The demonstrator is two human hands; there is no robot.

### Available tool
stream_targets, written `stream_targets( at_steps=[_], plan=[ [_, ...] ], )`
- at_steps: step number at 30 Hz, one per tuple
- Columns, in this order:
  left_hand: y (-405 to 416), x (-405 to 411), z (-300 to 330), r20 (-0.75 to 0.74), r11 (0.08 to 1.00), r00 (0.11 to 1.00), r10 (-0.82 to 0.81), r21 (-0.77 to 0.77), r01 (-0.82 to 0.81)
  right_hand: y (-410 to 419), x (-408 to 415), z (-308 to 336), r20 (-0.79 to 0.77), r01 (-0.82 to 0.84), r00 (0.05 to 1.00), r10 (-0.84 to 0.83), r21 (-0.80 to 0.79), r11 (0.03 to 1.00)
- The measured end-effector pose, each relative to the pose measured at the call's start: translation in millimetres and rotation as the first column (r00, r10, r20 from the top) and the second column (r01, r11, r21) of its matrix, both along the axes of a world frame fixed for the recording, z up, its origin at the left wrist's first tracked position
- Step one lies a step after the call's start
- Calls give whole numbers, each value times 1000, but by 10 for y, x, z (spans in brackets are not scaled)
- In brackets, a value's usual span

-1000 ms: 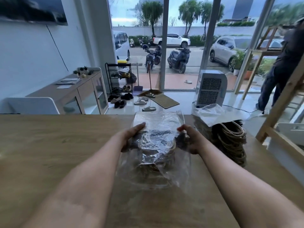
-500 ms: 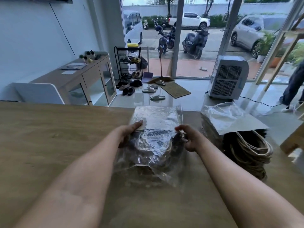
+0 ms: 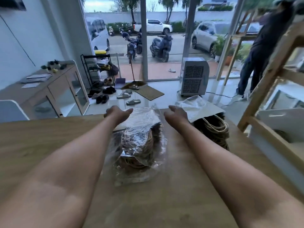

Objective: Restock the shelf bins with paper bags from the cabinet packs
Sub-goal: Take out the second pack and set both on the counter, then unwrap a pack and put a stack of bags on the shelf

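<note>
Right now both bare arms reach forward over the wooden bench (image 3: 49, 145), and between them lies a pack of paper bags (image 3: 138, 145) in clear crinkled plastic wrap, flat on the bench top with its far end near the bench's far edge. The twisted paper handles of the bags show through the wrap toward the near end. The left hand (image 3: 117, 113) rests at the far left corner of the pack, its fingers (image 3: 128, 111) stretched out over the loose plastic there; it touches the wrap, but whether it pinches anything I cannot tell. The right hand (image 3: 176, 113) sits just beside the far right corner of the pack, fingers curled loosely and partly spread, and it seems to hold nothing. A second pack (image 3: 212, 125) lies to the right on the bench, its plastic already opened at the far end and a bundle of tan handles spilling toward the near side. A wooden shelf (image 3: 269, 83) stands at the right edge with a white bin (image 3: 283, 119) on it. Beyond the bench are a low cabinet (image 3: 54, 86) by the left wall, a white air cooler (image 3: 194, 76) by the glass doors, and another person (image 3: 259, 51) standing near the shelf.
</note>
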State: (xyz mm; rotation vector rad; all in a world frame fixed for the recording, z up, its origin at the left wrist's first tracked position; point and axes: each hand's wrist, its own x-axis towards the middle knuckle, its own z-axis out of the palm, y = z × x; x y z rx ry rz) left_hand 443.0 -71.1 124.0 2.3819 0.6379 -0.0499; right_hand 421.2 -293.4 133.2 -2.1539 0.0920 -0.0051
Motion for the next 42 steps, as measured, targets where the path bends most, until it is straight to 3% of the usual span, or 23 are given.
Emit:
stream_targets(
  at_steps=[3,7,11,14,19,25,32,36,39,42],
  plan=[
    [-301,65,80,33,989,989,-141,-35,142,-195,-183,169,98,45,994,-41,-40,998],
    [-715,134,117,78,959,956,-282,30,281,-522,-373,368,211,151,969,-129,-88,985],
    [-1309,99,246,97,897,892,-442,56,438,-1049,-515,506,240,302,931,-276,-77,950],
    [-1631,55,278,66,867,865,-498,60,494,-1420,-497,498,170,379,912,-373,0,925],
    [-1986,95,231,65,871,874,-482,-70,486,-1820,-340,291,-19,439,898,-439,79,895],
    [-2326,154,195,68,862,865,-497,-75,502,-2029,7,68,-294,410,904,-312,382,828],
    [-2354,180,251,164,908,899,-405,-42,417,-2028,278,44,-341,343,911,-231,318,884],
    [-2357,195,224,164,913,942,-292,-247,326,-1992,337,78,-362,230,921,-147,197,953],
    [-2337,211,220,62,841,974,-216,-496,218,-1939,371,111,-424,130,904,-51,159,979],
    [-2307,243,167,-7,768,966,-259,-609,201,-1895,397,125,-464,72,886,-16,103,992]
  ],
)
